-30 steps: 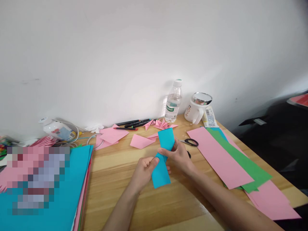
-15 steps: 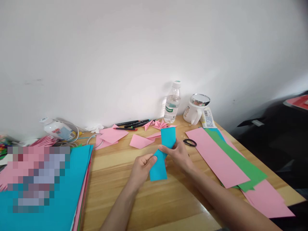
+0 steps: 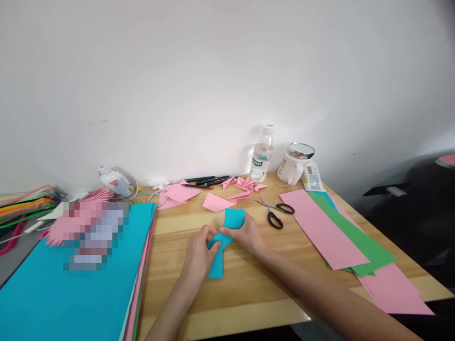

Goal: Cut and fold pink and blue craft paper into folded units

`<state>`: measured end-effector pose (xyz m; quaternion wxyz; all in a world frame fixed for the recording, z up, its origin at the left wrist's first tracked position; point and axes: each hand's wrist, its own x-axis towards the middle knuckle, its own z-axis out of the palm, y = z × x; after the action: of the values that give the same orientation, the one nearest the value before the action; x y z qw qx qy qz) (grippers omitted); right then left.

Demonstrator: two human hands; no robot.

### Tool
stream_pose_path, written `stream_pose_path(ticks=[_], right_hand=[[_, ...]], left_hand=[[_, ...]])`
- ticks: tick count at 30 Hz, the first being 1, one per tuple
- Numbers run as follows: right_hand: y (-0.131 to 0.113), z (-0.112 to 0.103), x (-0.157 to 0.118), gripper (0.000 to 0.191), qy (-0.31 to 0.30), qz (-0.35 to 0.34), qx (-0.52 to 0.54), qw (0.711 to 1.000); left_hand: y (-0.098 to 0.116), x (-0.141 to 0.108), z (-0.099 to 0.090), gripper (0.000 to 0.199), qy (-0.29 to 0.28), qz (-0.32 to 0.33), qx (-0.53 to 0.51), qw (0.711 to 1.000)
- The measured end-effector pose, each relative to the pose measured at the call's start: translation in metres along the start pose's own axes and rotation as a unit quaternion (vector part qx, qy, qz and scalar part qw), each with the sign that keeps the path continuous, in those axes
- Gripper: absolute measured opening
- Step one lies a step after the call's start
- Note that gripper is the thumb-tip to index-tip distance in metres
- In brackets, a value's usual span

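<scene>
A folded blue paper strip is held between both hands over the wooden table. My left hand pinches its left side, the thumb on top and the index finger bent beside it. My right hand grips the strip's right side, its thumb lying across the paper near the middle. The two thumbs are close together but apart. The fingers under the paper are hidden. Black-handled scissors lie spread to the right of my right hand.
Pink sheets and a green sheet overlap at the right. Behind stand a water bottle and a white mug. Pens and pink pieces lie near the wall. Large blue sheets are stacked at the left.
Both hands and the blue strip have moved down and to the left, and the strip's lower part looks narrower. The scissors show fully now. The view has shifted to the left.
</scene>
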<state>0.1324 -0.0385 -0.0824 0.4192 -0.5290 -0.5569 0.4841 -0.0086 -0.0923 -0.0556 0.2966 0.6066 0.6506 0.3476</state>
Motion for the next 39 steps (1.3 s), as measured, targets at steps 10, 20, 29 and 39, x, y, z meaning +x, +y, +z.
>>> stream_pose_path(ticks=[10,20,29,39], right_hand=[[0.008,0.010,0.000,0.048,0.040,-0.049,-0.211,0.975],[-0.013,-0.005,-0.010,0.017,-0.182,-0.259,-0.318,0.894],[-0.008,0.026,-0.008,0.016,-0.177,-0.131,-0.449,0.866],[-0.007,0.035,-0.015,0.016,-0.126,-0.141,-0.527,0.828]], left_hand=[[-0.035,-0.047,0.031,0.035,0.083,0.315,0.379,0.866],[-0.045,-0.047,0.033,0.052,0.034,0.300,0.436,0.848],[-0.048,-0.051,0.031,0.048,0.034,0.308,0.444,0.841],[-0.054,-0.063,0.023,0.051,0.088,0.263,0.437,0.855]])
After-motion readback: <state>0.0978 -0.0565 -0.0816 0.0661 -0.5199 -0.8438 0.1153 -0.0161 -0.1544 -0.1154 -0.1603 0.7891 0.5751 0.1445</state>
